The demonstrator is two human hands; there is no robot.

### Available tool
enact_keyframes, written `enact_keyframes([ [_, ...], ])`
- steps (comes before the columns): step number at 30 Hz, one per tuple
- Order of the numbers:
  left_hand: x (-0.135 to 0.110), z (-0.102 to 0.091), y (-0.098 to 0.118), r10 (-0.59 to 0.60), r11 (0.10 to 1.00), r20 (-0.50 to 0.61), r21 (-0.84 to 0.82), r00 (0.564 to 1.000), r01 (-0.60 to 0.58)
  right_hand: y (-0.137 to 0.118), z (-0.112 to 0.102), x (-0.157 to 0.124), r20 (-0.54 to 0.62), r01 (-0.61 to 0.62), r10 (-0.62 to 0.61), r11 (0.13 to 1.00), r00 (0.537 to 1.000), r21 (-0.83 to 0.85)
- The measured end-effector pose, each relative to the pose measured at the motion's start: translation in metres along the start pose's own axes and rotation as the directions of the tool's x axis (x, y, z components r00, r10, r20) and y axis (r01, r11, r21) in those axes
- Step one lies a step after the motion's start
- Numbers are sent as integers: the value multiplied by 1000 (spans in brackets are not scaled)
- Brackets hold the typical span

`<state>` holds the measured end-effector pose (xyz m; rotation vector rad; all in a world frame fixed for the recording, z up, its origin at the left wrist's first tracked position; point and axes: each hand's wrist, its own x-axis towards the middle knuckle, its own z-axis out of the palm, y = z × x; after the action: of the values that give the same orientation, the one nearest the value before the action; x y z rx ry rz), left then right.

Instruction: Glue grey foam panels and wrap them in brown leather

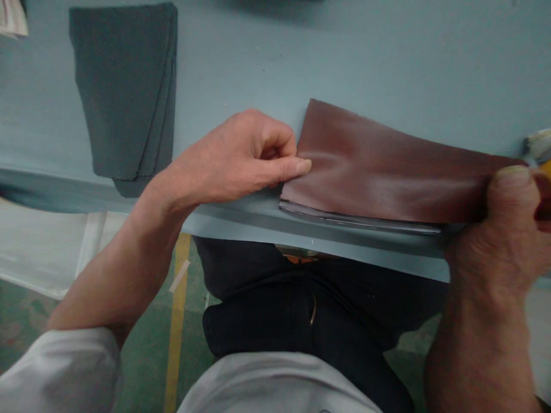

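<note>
A stack of brown leather-like pieces [379,166] lies at the near edge of the table, its dark layered edges showing along the front. My left hand [253,152] pinches the stack's left edge, thumb on top and fingers curled under. At the opposite end, my right hand [512,223] grips the right edge with its thumb pressed on the top piece. The right hand's other fingers are mostly hidden or cut off by the frame.
Dark green fabric pieces [124,86] lie stacked on the blue-grey table [241,51] at the left. A whitish item [12,17] shows in the top left corner. Something white and yellow [540,146] sits at the right edge. Yellow tape [175,344] marks the floor below.
</note>
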<state>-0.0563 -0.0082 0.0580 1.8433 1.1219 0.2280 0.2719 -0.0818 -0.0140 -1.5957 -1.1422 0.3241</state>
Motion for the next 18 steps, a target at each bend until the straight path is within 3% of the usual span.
enact_keyframes([
  [3,-2,-1,0,3,1000,3,-15,1000,-3,5,-1,-1,-50,202,-198,977,979,69],
  [18,-9,4,5,-11,998,0,70,1000,11,12,-2,-1,-41,252,-249,959,968,128],
])
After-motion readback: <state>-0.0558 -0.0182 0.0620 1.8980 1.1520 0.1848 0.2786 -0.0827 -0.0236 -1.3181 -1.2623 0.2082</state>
